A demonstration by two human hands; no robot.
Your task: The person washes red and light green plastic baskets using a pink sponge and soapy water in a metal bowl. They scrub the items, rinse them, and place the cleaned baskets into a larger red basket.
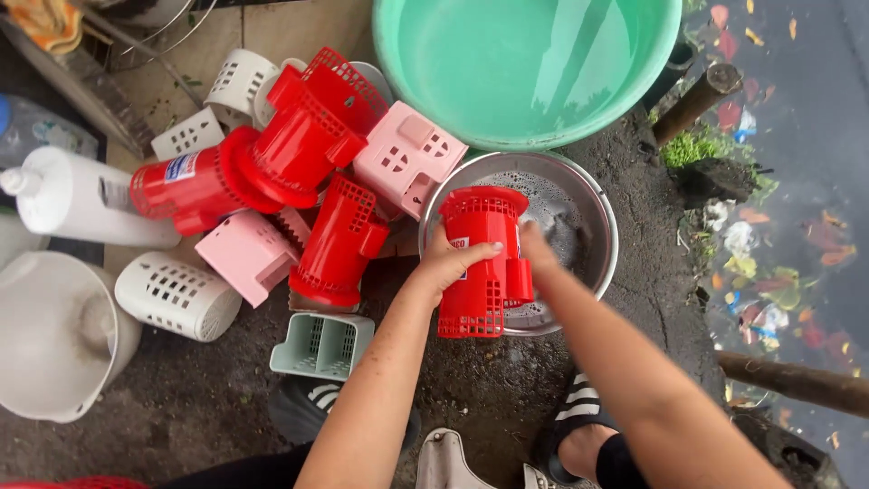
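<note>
While the left hand (450, 263) gripped the red slotted plastic holder (482, 263) around its side, fingers wrapped firmly on it, the right hand (537, 249) pressed against the holder's far side, partly hidden behind it, so I could not tell whether it was closed on anything. The holder hung tilted over the round steel basin (593, 217), which held grey soapy water, and touched its near rim. Judging by this, the washing was at an early to middle stage: one piece was under the hands, and a heap lay waiting on the ground to the left, namely more red slotted holders (312, 136), two pink house-shaped plastic boxes (407, 154), several white perforated plastic cups (176, 294) and a pale green slotted box (323, 345). None showed clearly as finished. Beyond the basin stood a large green plastic tub (525, 63) of clear water, with nothing in it. A white plastic bottle (68, 195) lay at the far left.
</note>
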